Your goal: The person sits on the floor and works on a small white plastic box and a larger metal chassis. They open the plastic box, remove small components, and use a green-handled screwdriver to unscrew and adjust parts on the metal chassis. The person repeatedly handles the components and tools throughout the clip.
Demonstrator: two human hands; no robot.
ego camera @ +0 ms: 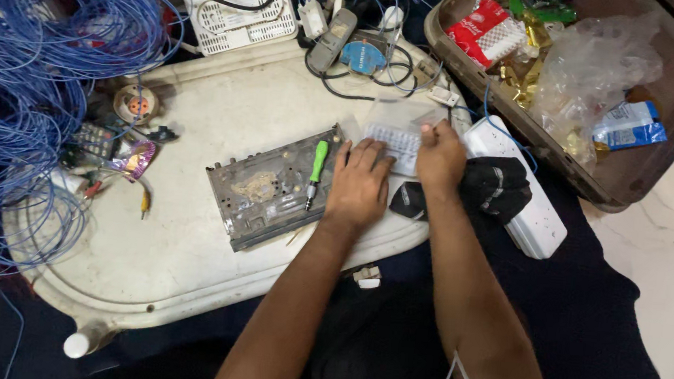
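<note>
My left hand (358,185) lies flat, fingers together, on the right end of a dirty grey metal chassis (268,192) and the edge of a small clear plastic case (394,142). My right hand (440,154) pinches the right side of that clear case. A green-handled screwdriver (316,171) rests on the chassis just left of my left hand. All of this sits on a worn white oval tray table (185,257).
A big tangle of blue wire (21,81) fills the left. A white router (239,2), adapters and black cables (357,53) lie at the back. A white power strip (526,206) with black cloth (496,187) is at right, beside a brown bin (669,105) of wrappers.
</note>
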